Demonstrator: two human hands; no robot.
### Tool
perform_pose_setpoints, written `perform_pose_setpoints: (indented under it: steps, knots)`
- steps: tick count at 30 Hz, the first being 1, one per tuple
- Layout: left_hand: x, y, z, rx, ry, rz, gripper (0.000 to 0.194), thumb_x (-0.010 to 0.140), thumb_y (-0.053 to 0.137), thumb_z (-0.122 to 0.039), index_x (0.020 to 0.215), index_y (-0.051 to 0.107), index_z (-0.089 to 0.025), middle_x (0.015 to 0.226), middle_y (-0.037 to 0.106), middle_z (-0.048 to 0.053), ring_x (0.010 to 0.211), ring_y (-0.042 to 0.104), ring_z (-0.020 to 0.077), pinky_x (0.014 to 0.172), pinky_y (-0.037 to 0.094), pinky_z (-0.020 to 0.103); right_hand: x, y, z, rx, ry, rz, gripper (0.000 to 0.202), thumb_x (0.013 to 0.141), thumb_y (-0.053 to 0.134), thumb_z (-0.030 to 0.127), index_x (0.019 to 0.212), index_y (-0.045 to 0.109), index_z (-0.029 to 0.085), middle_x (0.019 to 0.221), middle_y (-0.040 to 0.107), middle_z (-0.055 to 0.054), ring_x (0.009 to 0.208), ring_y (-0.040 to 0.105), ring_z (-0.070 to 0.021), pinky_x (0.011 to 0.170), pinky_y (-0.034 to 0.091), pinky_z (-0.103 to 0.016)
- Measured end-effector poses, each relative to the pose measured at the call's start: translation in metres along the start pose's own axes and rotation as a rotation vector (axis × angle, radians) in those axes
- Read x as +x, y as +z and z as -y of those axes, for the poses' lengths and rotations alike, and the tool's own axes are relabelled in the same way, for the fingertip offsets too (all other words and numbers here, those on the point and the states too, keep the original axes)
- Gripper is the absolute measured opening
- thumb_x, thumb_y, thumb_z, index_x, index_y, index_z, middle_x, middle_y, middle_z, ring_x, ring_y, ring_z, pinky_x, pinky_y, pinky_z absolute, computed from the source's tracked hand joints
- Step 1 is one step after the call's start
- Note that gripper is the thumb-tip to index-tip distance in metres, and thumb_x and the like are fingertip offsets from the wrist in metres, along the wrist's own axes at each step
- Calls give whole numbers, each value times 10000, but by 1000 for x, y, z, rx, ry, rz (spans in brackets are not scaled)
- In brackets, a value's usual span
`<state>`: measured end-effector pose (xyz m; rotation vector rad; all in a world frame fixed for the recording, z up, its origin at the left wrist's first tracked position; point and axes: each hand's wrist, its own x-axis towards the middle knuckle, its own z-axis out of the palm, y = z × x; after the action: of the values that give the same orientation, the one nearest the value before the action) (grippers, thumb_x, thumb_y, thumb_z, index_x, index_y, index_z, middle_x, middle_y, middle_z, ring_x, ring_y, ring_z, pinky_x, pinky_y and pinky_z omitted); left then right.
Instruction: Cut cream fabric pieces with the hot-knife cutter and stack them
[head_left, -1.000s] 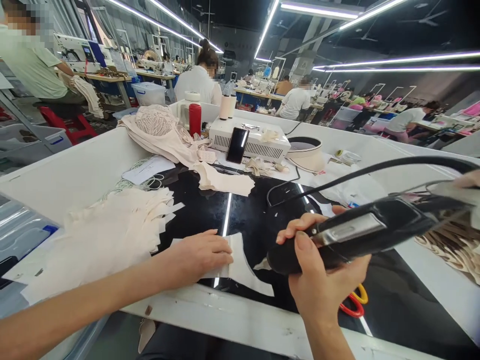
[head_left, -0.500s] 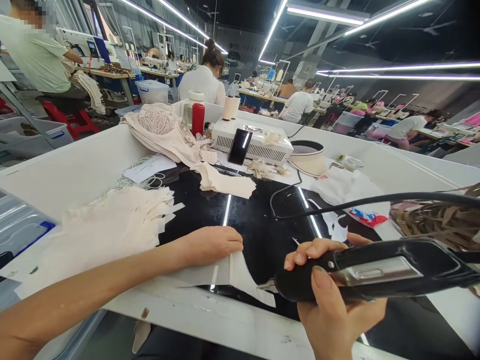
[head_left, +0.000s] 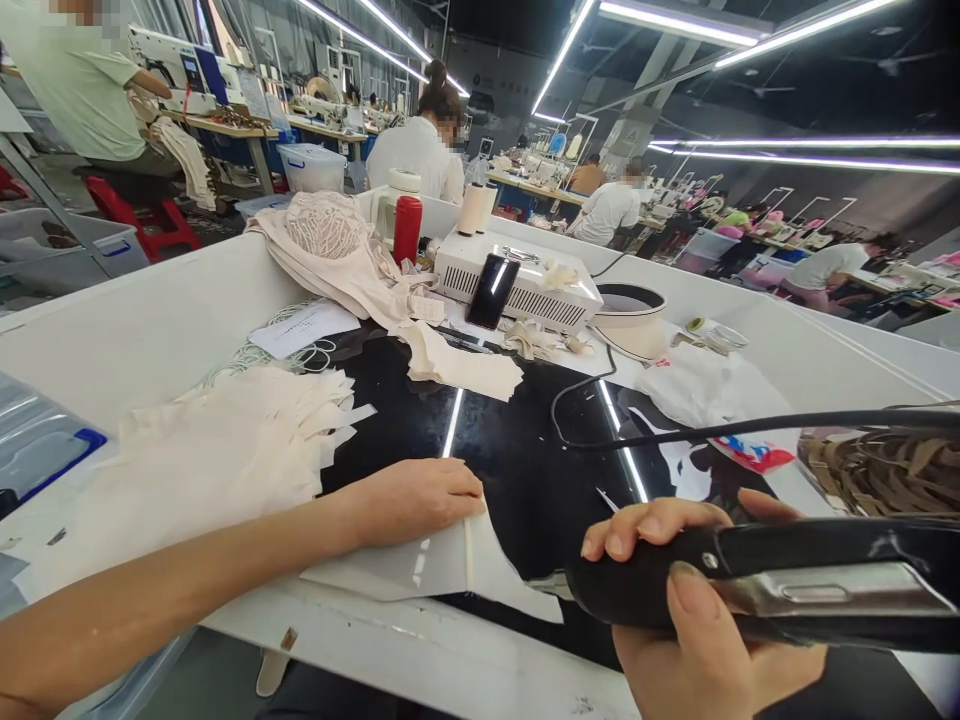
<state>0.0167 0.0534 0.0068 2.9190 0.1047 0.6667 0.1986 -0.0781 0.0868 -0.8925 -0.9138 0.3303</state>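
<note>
My left hand (head_left: 420, 500) lies low over the glossy black work surface, its fingers closed on a pale, thin fabric piece (head_left: 514, 575). A narrow raised strip (head_left: 470, 562) runs down that piece from under the fingertips. My right hand (head_left: 720, 650) is wrapped round a black corded hand tool (head_left: 832, 590) with a silver plate on its side. The tool's metal tip (head_left: 553, 584) points left, close to the fabric's right edge; whether it touches I cannot tell. Left of my forearm lies a pile of cream fabric pieces (head_left: 217, 440).
Behind are a stack of beige bra parts (head_left: 322, 235), a red bottle (head_left: 407, 230), a phone (head_left: 493, 290) leaning on a vented white box (head_left: 525, 275), and a visor (head_left: 630, 315). A black cable (head_left: 735, 425) crosses the right side near brown straps (head_left: 885, 470). Co-workers sit beyond.
The tool and my right hand have shifted right and slightly down. My left hand keeps its hold, and more of the fabric shows left of the strip. The view has turned slightly.
</note>
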Motion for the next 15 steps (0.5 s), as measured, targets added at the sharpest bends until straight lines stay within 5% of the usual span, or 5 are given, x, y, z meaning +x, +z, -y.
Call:
perform_pose_setpoints:
  steps: [15]
  knots:
    - [-5, 5, -6, -2, -52, -31, 198, 1044, 528, -77, 1149, 685, -138, 1167, 722, 71, 1046, 673, 187, 922, 575, 283, 31, 41, -45, 142, -27, 38, 453, 823, 726, 158, 1224, 559, 286, 823, 634, 63, 594, 577, -138, 498, 578, -303]
